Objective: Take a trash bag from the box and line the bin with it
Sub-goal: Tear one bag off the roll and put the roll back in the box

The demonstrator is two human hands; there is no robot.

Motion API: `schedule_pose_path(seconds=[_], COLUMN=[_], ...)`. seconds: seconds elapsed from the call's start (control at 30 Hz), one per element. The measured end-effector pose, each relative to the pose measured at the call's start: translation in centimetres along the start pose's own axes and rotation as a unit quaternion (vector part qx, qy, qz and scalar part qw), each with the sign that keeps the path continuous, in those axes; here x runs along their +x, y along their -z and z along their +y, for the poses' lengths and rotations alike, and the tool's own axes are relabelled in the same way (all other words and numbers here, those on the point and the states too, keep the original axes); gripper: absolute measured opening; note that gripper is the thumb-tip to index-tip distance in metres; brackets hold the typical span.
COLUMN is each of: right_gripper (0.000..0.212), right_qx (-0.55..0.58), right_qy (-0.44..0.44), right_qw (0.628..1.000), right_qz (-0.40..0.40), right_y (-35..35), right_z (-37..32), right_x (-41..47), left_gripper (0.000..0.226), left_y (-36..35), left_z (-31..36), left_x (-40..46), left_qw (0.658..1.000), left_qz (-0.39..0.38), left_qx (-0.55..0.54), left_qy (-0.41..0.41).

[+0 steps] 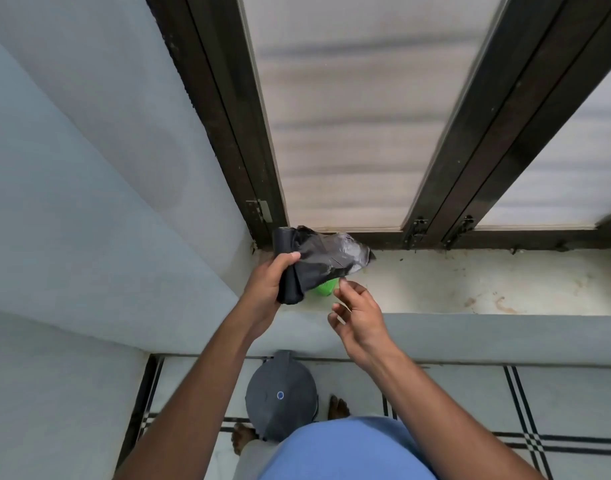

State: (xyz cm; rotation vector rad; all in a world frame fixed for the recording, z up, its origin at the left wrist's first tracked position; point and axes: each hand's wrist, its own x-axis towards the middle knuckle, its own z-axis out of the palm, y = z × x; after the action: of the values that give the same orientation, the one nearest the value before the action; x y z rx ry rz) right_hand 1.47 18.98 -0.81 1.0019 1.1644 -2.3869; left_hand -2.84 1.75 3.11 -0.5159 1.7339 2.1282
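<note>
Left-hand (267,282) grip around trash-bag roll (287,268).

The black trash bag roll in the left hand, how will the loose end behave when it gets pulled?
The trash bag roll looks soft: the left hand dents it. Its loose end is crinkled and glossy, so probably thin, floppy and a bit slippery. It likely weighs little. The right hand is open just below it.

A roll of trash bags (288,268) is held above the window sill (470,282), at its left end, just before the window frame (435,188). Below the sill, on the floor (556,403), a lidded bin (280,396) is placed between two bare feet.
</note>
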Motion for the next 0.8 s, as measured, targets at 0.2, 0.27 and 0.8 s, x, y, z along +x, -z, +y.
schedule_pose_path(seconds=[0.2, 0.27, 0.8], right_gripper=[0.065, 0.052, 0.033], right_qx=[-0.062, -0.094, -0.016], right_qy=[-0.046, -0.021, 0.023], right_qw=[0.990, 0.990, 0.999], right_qz=[-0.117, -0.107, 0.037], right_y=[0.1, -0.3, 1.8], right_z=[1.1, 1.4, 2.0], right_x=[-2.9, -3.2, -0.9], left_gripper=[0.073, 0.071, 0.054], left_y=[0.8, 0.9, 1.5], left_z=[-2.2, -2.5, -0.6], left_x=[-1.5, -1.9, -2.7], left_qw=[0.998, 0.997, 0.999], left_qz=[-0.028, -0.031, 0.050], left_qx=[0.058, 0.067, -0.004], left_qy=[-0.018, -0.023, -0.010])
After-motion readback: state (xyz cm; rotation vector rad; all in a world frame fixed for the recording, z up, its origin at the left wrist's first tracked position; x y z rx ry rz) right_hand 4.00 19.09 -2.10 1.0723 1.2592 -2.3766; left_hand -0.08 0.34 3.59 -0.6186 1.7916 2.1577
